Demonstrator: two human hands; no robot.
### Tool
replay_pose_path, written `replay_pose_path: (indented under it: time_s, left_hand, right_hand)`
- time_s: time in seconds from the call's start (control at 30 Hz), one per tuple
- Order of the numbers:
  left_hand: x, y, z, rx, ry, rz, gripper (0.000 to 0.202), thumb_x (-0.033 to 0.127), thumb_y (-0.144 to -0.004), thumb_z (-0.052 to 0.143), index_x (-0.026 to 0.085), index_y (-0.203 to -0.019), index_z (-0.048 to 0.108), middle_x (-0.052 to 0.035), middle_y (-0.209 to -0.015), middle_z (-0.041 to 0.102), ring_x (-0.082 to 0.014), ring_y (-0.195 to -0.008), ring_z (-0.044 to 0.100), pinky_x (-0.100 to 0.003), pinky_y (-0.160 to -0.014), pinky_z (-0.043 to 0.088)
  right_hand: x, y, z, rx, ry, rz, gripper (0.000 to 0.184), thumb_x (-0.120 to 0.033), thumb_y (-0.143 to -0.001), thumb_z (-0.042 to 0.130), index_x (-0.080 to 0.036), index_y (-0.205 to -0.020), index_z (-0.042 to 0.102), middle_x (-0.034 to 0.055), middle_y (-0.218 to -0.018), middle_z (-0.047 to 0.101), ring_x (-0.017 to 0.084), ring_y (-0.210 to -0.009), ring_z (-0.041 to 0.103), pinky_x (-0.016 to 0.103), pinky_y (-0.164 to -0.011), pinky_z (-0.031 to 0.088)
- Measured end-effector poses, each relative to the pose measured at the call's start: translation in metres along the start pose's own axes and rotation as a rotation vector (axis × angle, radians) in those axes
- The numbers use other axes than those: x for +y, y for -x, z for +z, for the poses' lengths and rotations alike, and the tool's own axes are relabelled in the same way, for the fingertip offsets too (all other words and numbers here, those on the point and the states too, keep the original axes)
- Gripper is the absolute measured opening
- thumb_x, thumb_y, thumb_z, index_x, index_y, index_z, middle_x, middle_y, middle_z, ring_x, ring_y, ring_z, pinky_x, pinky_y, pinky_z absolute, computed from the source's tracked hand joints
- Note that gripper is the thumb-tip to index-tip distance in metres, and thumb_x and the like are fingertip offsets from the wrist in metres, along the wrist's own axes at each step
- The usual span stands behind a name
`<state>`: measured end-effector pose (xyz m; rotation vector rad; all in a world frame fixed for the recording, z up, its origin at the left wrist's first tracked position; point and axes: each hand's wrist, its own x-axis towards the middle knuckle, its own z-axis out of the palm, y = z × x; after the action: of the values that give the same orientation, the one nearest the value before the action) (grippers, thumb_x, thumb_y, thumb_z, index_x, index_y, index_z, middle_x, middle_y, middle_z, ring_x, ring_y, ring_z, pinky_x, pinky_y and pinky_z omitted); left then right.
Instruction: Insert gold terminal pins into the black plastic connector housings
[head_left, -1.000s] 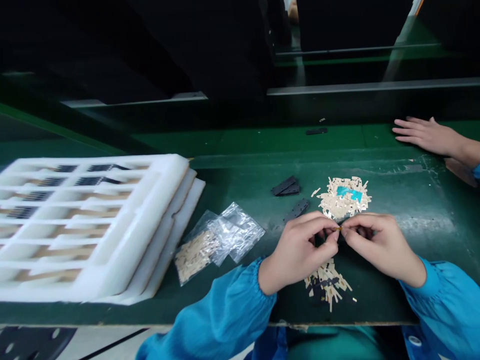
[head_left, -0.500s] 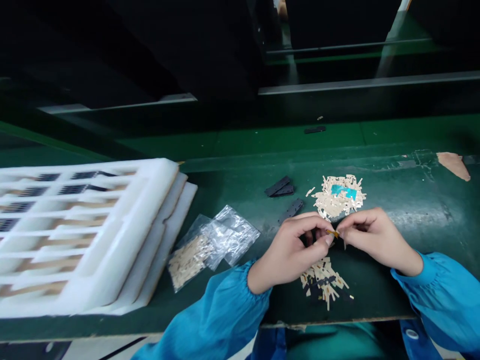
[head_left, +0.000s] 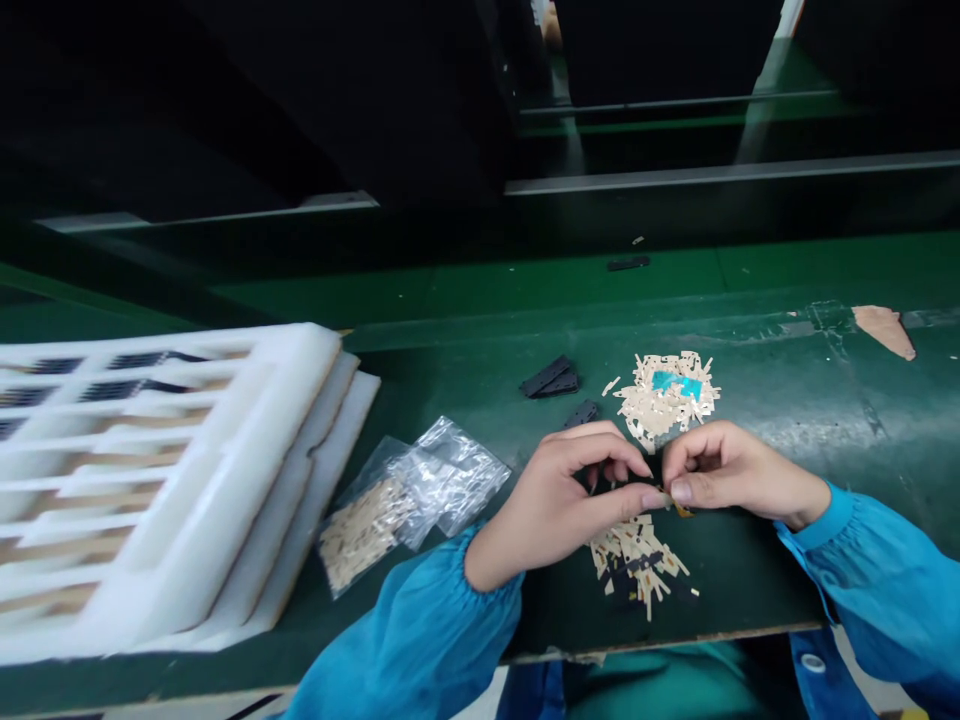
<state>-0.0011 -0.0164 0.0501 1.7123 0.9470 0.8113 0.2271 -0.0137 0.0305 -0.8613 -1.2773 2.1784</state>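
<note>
My right hand (head_left: 739, 472) is closed in a pinch on a small amber strip (head_left: 684, 510), most of it hidden behind the thumb. Close to its fingertips is my left hand (head_left: 562, 495), index finger and thumb apart, the other fingers curled. The left thumb tip comes very near the right thumb; whether it touches the strip is unclear. Below the hands lies a loose pile of small cream pieces with dark parts (head_left: 645, 565). Just beyond them sits a larger heap of cream pieces (head_left: 652, 415), with a shiny blue film (head_left: 676, 384) on top.
White foam trays (head_left: 247, 480), stacked at the left, hold dark and tan strips. Clear bags (head_left: 450, 480) lie beside them, one with cream pieces. Black flat bars (head_left: 551, 377) rest behind my left hand. A tan scrap (head_left: 885, 330) is far right on the green bench (head_left: 450, 370).
My left index finger and thumb have parted. The amber strip, earlier between both hands' fingertips, now shows below my right thumb. The whole view has shifted slightly.
</note>
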Motion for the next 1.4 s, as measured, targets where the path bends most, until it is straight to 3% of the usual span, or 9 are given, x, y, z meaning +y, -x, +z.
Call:
replay_pose_path:
  time_s: [0.23,0.37,0.47,0.83,0.97,1.07,1.17,1.3,1.4]
  left_hand:
    - [-0.002,-0.001,0.000,0.038,-0.075,-0.043,0.020,0.034,-0.078,0.087,0.018,-0.082,0.076,-0.0007,-0.072,0.064,-0.0118,-0.063,0.055,-0.023,-0.056,0.042]
    - [0.000,-0.002,0.000,-0.025,0.107,-0.133,0.010,0.026,-0.085,0.077,0.016,-0.085,0.075,-0.0025,-0.077,0.067,-0.0114,-0.065,0.057,-0.023,-0.059,0.044]
    - [-0.001,-0.004,0.003,-0.056,0.274,-0.194,0.016,0.030,-0.084,0.078,0.015,-0.081,0.073,-0.0030,-0.076,0.067,-0.0114,-0.064,0.056,-0.023,-0.059,0.044]
    - [-0.011,-0.008,0.014,-0.061,0.407,-0.334,0.046,0.055,-0.075,0.085,0.013,-0.071,0.067,0.0001,-0.067,0.057,-0.0101,-0.060,0.046,-0.023,-0.056,0.037]
    - [-0.007,-0.008,0.015,-0.013,0.364,-0.331,0.048,0.059,-0.079,0.080,0.014,-0.068,0.064,0.0009,-0.063,0.056,-0.0095,-0.057,0.045,-0.022,-0.053,0.037]
    - [-0.004,-0.004,0.016,0.035,0.319,-0.282,0.040,0.052,-0.081,0.079,0.015,-0.073,0.067,-0.0020,-0.070,0.061,-0.0116,-0.061,0.052,-0.023,-0.055,0.040]
    - [-0.002,-0.001,0.018,0.057,0.263,-0.238,0.022,0.035,-0.083,0.078,0.015,-0.078,0.069,-0.0032,-0.076,0.063,-0.0124,-0.065,0.055,-0.023,-0.056,0.041]
    - [0.000,0.001,0.016,0.046,0.249,-0.198,0.006,0.021,-0.084,0.070,0.016,-0.081,0.070,-0.0028,-0.080,0.062,-0.0116,-0.067,0.054,-0.023,-0.059,0.042]
    - [0.000,-0.001,0.013,-0.042,0.342,-0.265,0.006,0.020,-0.081,0.071,0.016,-0.082,0.068,-0.0012,-0.078,0.061,-0.0107,-0.067,0.053,-0.022,-0.060,0.043]
  right_hand:
    - [0.001,0.001,0.001,0.050,-0.051,-0.030,0.023,-0.031,-0.079,0.088,-0.015,-0.081,0.073,-0.0016,-0.070,0.063,0.008,-0.062,0.050,0.020,-0.060,0.040]
    - [-0.001,0.000,0.006,0.203,-0.005,-0.097,0.024,-0.033,-0.080,0.088,-0.015,-0.078,0.071,-0.0024,-0.067,0.059,0.009,-0.061,0.047,0.021,-0.059,0.038]
    - [0.000,0.000,0.011,0.282,-0.011,-0.129,0.026,-0.036,-0.079,0.088,-0.016,-0.078,0.071,-0.0029,-0.066,0.057,0.009,-0.060,0.045,0.023,-0.058,0.036]
    - [0.004,-0.002,0.022,0.221,-0.165,-0.072,0.036,-0.047,-0.078,0.087,-0.017,-0.076,0.067,-0.0063,-0.059,0.047,0.008,-0.052,0.029,0.023,-0.050,0.027]
    - [0.004,-0.004,0.025,0.324,-0.127,-0.130,0.035,-0.049,-0.078,0.085,-0.018,-0.075,0.067,-0.0050,-0.060,0.050,0.009,-0.051,0.033,0.024,-0.049,0.030]
    - [0.006,-0.004,0.027,0.470,-0.039,-0.200,0.032,-0.047,-0.080,0.084,-0.019,-0.076,0.069,-0.0012,-0.066,0.059,0.011,-0.059,0.046,0.025,-0.056,0.039]
    - [0.007,-0.004,0.028,0.560,0.031,-0.219,0.030,-0.045,-0.079,0.085,-0.019,-0.077,0.071,0.0007,-0.071,0.063,0.014,-0.066,0.053,0.027,-0.062,0.044]
    - [0.006,-0.002,0.028,0.558,0.079,-0.218,0.024,-0.040,-0.078,0.086,-0.019,-0.076,0.073,0.0009,-0.069,0.065,0.014,-0.062,0.053,0.026,-0.057,0.043]
    - [0.005,0.000,0.026,0.530,0.085,-0.211,0.022,-0.037,-0.077,0.087,-0.020,-0.076,0.075,0.0020,-0.070,0.068,0.014,-0.064,0.057,0.027,-0.058,0.046]
